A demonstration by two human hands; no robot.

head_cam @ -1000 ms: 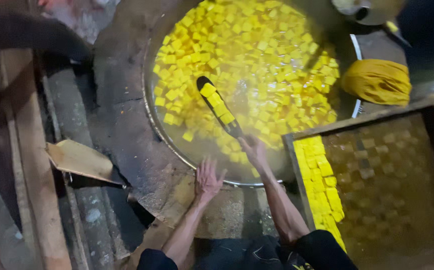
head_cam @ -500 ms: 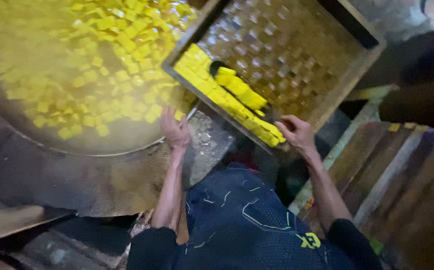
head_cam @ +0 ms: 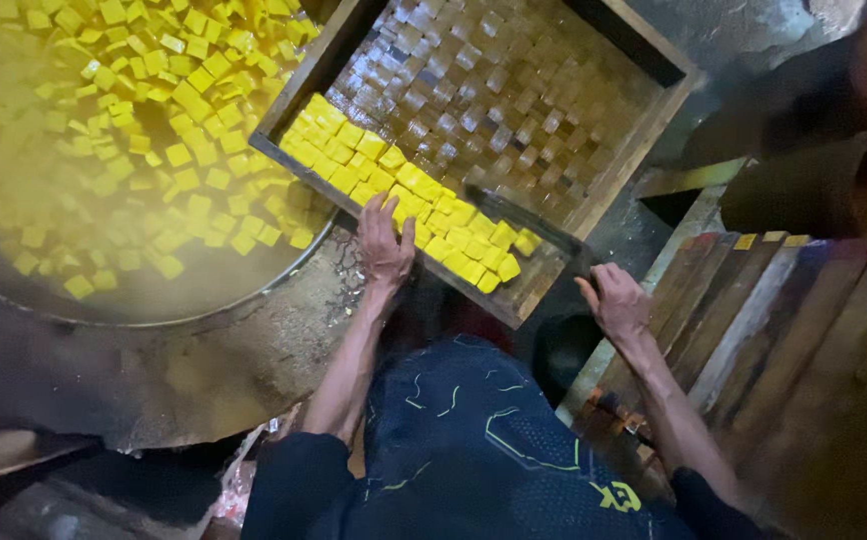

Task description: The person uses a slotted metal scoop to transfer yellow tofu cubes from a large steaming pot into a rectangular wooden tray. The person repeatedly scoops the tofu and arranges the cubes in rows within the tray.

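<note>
Head view: left hand (head_cam: 384,245) spread flat, gripping nothing, fingertips on yellow cubes (head_cam: 404,205) inside wooden tray (head_cam: 644,150). Right hand (head_cam: 616,300) loosely curled beside long dark tool (head_cam: 524,222); grip unclear. Best pressed gently, rows kept snug.

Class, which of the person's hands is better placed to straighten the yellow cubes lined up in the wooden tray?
Probably the left hand: its fingers already rest on the yellow cubes in the wooden tray. The right hand holds a dark handle outside the tray.

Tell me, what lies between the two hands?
In the head view, the wooden tray's near edge with yellow cubes lies between left hand and right hand.
</note>
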